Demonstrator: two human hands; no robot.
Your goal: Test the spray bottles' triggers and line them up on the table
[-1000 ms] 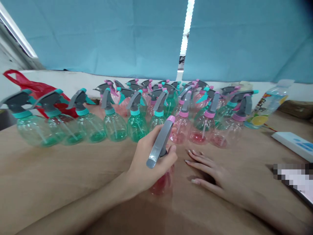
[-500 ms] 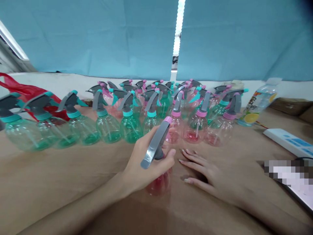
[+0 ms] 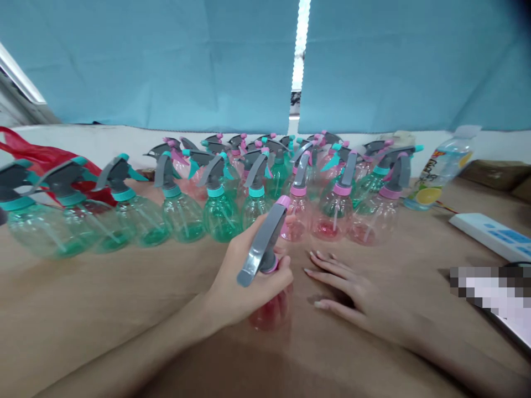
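Observation:
My left hand (image 3: 244, 276) is wrapped round the neck of a pink spray bottle (image 3: 269, 312) with a grey trigger head and pink nozzle. Its fingers hide part of the collar and trigger. To the right, my right hand (image 3: 342, 284) lies on the brown tabletop (image 3: 166, 287), fingers spread, holding nothing. Beyond the hands stands a front row of spray bottles: green ones such as this green spray bottle (image 3: 222, 215) on the left, and pink ones such as this pink spray bottle (image 3: 329, 218) on the right.
Several more green and pink spray bottles crowd behind the front row. At the right are a drink bottle (image 3: 442, 168), a white power strip (image 3: 493, 235) and a partly blurred phone (image 3: 501, 309). A red bag (image 3: 53, 160) lies at the far left. A blue curtain (image 3: 166, 66) hangs behind.
My left thumb has drawn in slightly, showing more of the held bottle's pink collar. My right hand has stayed on the table. The view has shifted a little.

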